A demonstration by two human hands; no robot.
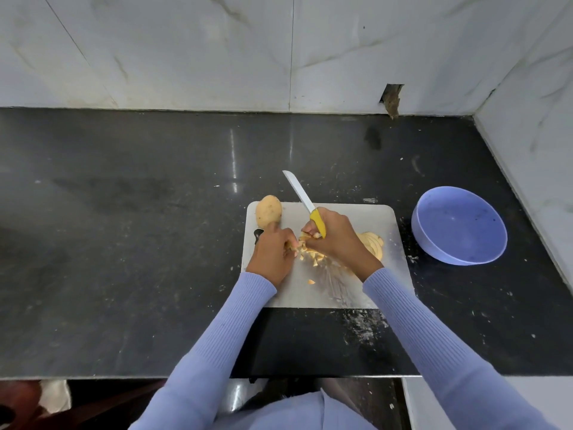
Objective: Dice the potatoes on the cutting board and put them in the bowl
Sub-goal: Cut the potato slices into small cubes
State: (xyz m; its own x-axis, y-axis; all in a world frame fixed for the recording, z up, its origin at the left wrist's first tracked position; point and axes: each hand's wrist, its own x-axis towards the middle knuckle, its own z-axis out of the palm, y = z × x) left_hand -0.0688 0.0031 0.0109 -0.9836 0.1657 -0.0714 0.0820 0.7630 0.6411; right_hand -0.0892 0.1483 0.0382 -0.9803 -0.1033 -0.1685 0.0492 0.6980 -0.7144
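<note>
A white cutting board (pixel 366 218) lies on the black counter. A whole unpeeled potato (pixel 268 210) sits on its far left corner. Diced potato pieces (pixel 310 255) lie heaped in the middle, between my hands, with one stray piece (pixel 311 282) nearer me. Sliced potato (pixel 373 245) lies right of my right wrist. My right hand (pixel 336 237) grips a yellow-handled knife (pixel 302 198), blade pointing up and away, and its fingertips hold some dice. My left hand (pixel 273 251) is curled against the heap from the left. The lilac bowl (pixel 459 225) stands to the right of the board.
The black counter (pixel 124 243) runs wide to the left and is flecked with potato crumbs (pixel 366 328) near the board. A marble wall (pixel 279 51) closes the back and right side. The counter's front edge (pixel 186 377) is just below my forearms.
</note>
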